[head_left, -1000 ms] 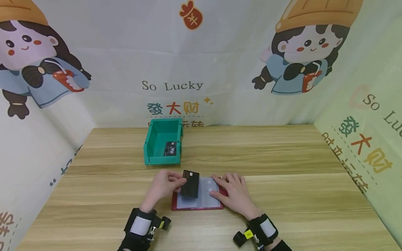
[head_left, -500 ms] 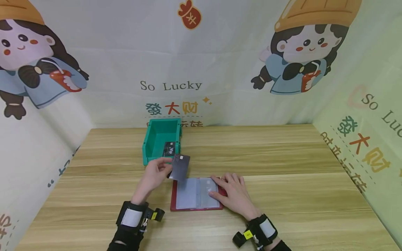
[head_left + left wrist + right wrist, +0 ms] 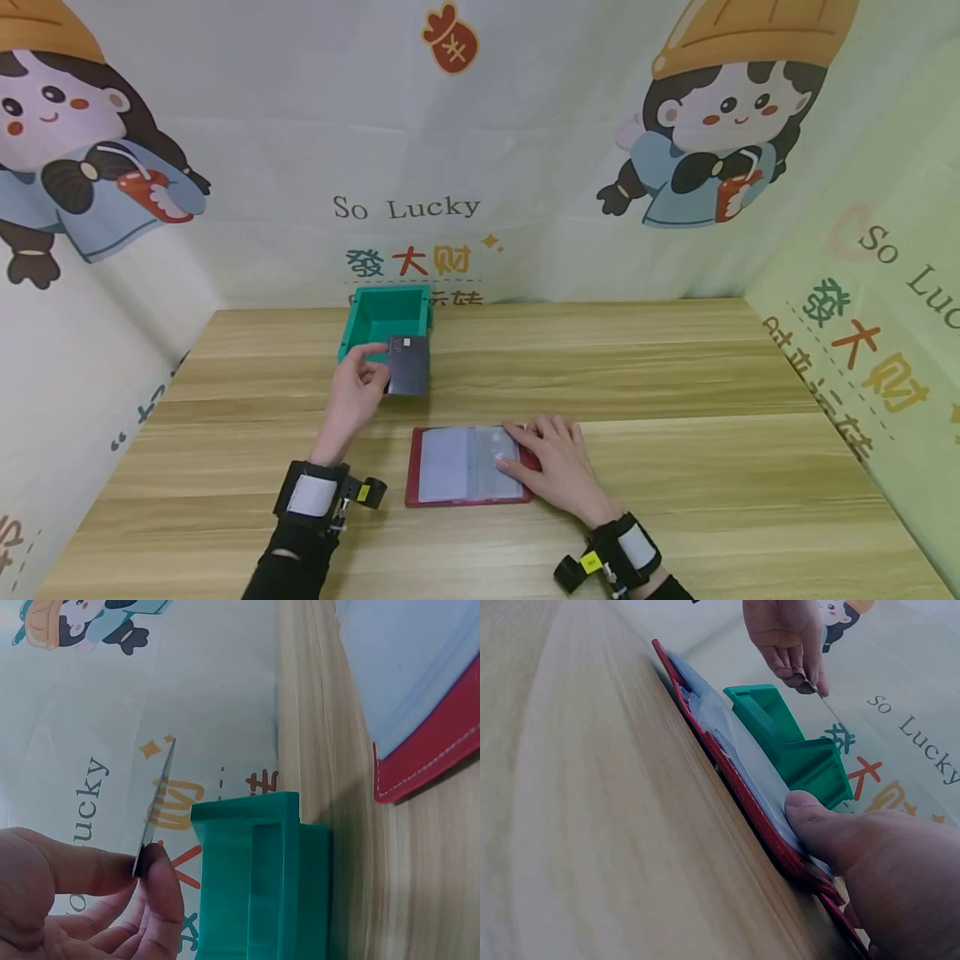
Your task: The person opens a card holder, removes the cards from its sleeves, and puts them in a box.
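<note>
Wooden table (image 3: 675, 375), walled on three sides by cartoon-print cloth reading "So Lucky". Green bin (image 3: 386, 321) sits at the far edge, near the back cloth.

My left hand (image 3: 356, 396) pinches a dark card (image 3: 408, 365) between thumb and fingertips, upright, in front of the bin's near wall. From the left wrist view the card (image 3: 155, 802) shows edge-on, above and just beside the bin (image 3: 259, 881), not inside it. Whether another card lies in the bin I cannot tell; mine blocks the view.

My right hand (image 3: 555, 462) lies flat, fingers straight, pressing the right page of the open red card holder (image 3: 461, 467). Thumb sits on the clear sleeves in the right wrist view; the holder (image 3: 727, 776) lies flat on the table.

Step in hand, as I judge it: carrying a card to the bin. Next calls for lifting the card over the near wall, tipping it down inside, then loosening the pinch, with the right hand pinning the holder.
</note>
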A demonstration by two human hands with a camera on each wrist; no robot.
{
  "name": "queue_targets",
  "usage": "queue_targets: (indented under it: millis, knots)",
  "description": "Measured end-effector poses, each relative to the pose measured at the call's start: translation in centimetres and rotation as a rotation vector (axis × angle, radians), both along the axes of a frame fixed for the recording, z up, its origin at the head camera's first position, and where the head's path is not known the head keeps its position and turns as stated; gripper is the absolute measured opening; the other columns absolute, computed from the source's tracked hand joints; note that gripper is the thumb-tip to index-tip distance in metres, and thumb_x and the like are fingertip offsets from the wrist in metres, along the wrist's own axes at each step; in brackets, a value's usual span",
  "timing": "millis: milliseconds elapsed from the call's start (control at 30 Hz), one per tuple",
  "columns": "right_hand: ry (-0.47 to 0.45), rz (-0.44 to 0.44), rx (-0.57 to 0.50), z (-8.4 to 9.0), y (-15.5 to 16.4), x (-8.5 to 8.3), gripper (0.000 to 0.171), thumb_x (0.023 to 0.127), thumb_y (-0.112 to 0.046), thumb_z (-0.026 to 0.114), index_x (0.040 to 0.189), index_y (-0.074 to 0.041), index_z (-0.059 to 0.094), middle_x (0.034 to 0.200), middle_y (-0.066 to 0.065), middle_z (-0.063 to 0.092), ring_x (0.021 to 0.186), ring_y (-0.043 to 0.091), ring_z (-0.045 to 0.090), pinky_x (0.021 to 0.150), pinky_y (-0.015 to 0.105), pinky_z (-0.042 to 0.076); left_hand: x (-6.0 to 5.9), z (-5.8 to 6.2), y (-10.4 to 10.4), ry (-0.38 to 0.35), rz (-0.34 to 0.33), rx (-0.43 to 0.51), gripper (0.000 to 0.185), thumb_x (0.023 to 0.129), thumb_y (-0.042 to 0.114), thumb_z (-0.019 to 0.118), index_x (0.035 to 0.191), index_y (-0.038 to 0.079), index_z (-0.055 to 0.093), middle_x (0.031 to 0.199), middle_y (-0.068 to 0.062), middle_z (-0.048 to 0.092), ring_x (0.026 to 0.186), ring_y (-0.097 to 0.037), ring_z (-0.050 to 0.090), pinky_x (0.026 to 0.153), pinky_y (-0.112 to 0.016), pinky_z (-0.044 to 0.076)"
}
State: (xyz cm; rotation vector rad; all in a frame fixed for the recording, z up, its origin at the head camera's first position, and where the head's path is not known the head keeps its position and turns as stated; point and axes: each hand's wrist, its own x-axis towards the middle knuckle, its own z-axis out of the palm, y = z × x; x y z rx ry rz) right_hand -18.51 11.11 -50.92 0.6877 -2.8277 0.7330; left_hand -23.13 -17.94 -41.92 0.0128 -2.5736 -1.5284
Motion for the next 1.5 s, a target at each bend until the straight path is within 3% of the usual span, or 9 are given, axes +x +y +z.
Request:
queue_targets:
  millis: [400, 700, 933, 1033, 1133, 1333, 1500]
  knots:
    - [-0.012, -0.003, 0.005, 0.1, 0.0, 0.0, 0.058, 0.090, -0.052, 0.067, 0.139, -0.020, 0.061, 0.096, -0.002, 0.049, 0.094, 0.018, 0.039, 0.083, 0.036, 0.022, -1.9, 0.2, -0.5, 0.069, 0.105, -0.165, 0.029, 0.102, 0.000, 0.045, 0.121, -0.005, 0.066, 0.097, -0.023, 0.064, 0.080, -0.025, 0.050, 0.066, -0.026, 0.037]
    - [0.026, -0.002, -0.002, -0.1, 0.0, 0.0, 0.056, 0.089, -0.050, 0.069, 0.137, -0.019, 0.064, 0.094, -0.003, 0.048, 0.091, 0.016, 0.038, 0.082, 0.035, 0.022, -3.2, 0.0, -0.4, 0.080, 0.094, -0.273, 0.031, 0.101, -0.003, 0.042, 0.120, -0.009, 0.065, 0.114, -0.030, 0.068, 0.084, -0.033, 0.057, 0.070, -0.033, 0.041]
    - [0.004, -0.005, 0.009, -0.2, 0.1, 0.0, 0.058, 0.090, -0.051, 0.068, 0.138, -0.020, 0.062, 0.096, -0.003, 0.050, 0.092, 0.016, 0.037, 0.082, 0.034, 0.022, -4.1, -0.4, 0.0, 0.080, 0.068, -0.367, 0.030, 0.098, -0.006, 0.043, 0.115, -0.011, 0.067, 0.117, -0.032, 0.068, 0.103, -0.043, 0.064, 0.089, -0.052, 0.051]
    - [0.001, -0.004, 0.012, -0.2, 0.1, -0.1, 0.058, 0.090, -0.051, 0.068, 0.139, -0.020, 0.062, 0.097, -0.002, 0.051, 0.092, 0.016, 0.037, 0.083, 0.035, 0.022, -4.5, -0.6, 0.2, 0.069, 0.060, -0.383, 0.030, 0.097, -0.007, 0.043, 0.113, -0.012, 0.067, 0.116, -0.032, 0.068, 0.100, -0.042, 0.065, 0.087, -0.051, 0.051]
    - [0.003, -0.005, 0.011, -0.2, 0.0, -0.1, 0.058, 0.090, -0.051, 0.068, 0.138, -0.020, 0.062, 0.097, -0.002, 0.051, 0.091, 0.016, 0.037, 0.082, 0.035, 0.022, -4.8, -0.9, 0.4, 0.062, 0.059, -0.400, 0.030, 0.096, -0.008, 0.043, 0.112, -0.011, 0.069, 0.113, -0.031, 0.070, 0.089, -0.037, 0.064, 0.075, -0.044, 0.050]
    - [-0.021, -0.006, 0.013, 0.0, 0.0, -0.1, 0.058, 0.090, -0.051, 0.067, 0.139, -0.020, 0.061, 0.097, -0.003, 0.050, 0.091, 0.016, 0.036, 0.082, 0.035, 0.021, -5.3, -1.4, 0.6, -0.013, 0.052, -0.433, 0.032, 0.094, -0.006, 0.045, 0.113, -0.007, 0.071, 0.115, -0.029, 0.069, 0.082, -0.031, 0.060, 0.062, -0.035, 0.044]
    - [0.000, -0.006, 0.007, -0.1, 0.0, -0.1, 0.057, 0.090, -0.050, 0.068, 0.138, -0.020, 0.062, 0.096, -0.003, 0.050, 0.091, 0.015, 0.036, 0.082, 0.035, 0.022, -5.6, -1.7, 0.8, -0.036, 0.043, -0.465, 0.031, 0.093, -0.006, 0.047, 0.111, -0.007, 0.071, 0.118, -0.029, 0.069, 0.092, -0.037, 0.065, 0.069, -0.044, 0.051]
